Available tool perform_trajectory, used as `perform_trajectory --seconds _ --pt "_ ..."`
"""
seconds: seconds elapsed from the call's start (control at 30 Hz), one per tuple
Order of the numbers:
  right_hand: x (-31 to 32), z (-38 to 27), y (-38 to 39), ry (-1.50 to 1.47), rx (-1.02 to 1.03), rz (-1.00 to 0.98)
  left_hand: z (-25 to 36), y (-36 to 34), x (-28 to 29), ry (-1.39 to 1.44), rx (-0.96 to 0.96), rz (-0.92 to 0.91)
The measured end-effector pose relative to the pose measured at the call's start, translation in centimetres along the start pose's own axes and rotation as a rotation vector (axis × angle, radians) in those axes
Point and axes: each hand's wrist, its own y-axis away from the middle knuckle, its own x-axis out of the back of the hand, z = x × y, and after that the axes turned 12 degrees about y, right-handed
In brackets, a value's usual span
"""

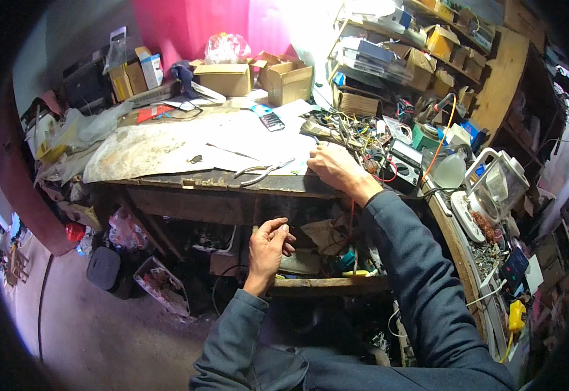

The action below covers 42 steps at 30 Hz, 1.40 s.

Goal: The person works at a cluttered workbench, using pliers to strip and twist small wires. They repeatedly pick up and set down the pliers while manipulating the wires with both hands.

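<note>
My right hand [335, 168] reaches over the workbench's front edge, beside a heap of tangled wires [343, 130]. Its fingers are closed in a pinch, and what they hold is too small to make out. Lower and to the left, in front of the bench, my left hand [269, 253] hangs in the air with its fingers curled and the thumb against the forefinger. Anything between them cannot be made out. Pliers [265, 172] with pale handles lie spread at the bench edge. Behind them rests a thin dark tool [232, 151] on a white sheet [160, 144].
A multimeter [404, 163] with red and black leads stands right of my right hand. A blender jug [501, 186] sits farther right. Open cardboard boxes [224, 79] and a phone [268, 118] are toward the back. Crowded shelves [421, 42] rise at the back right.
</note>
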Motion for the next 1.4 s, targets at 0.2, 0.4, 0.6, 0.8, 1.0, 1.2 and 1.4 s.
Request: perform_trajectory --seconds 0.2,0.4,0.6,0.8,1.0,1.2,1.4 --pt "2.3 -0.6 -1.4 -0.055 -0.036 0.095 0.0 0.1 0.5 -0.020 0.000 0.026" --pt "4.1 -6.3 2.6 -1.775 -0.515 0.036 1.2 0.5 -0.8 -0.016 -0.084 0.050" --pt "4.5 -12.8 6.0 -2.004 -0.658 0.012 1.4 0.7 -0.5 0.179 -0.040 -0.057" --pt "3.3 -13.4 6.9 -1.915 -0.674 -0.009 0.7 0.7 -0.1 0.027 -0.049 -0.087" --pt "2.9 -13.9 7.0 -1.966 -0.652 0.004 0.5 0.8 -0.2 0.012 -0.057 -0.078" --pt "2.6 -14.3 7.1 -1.867 -0.568 0.065 0.5 0.8 -0.1 -0.019 -0.058 -0.061" --pt "2.5 -14.2 7.5 -1.830 -0.588 0.033 0.7 1.1 -0.2 -0.009 0.010 -0.077"
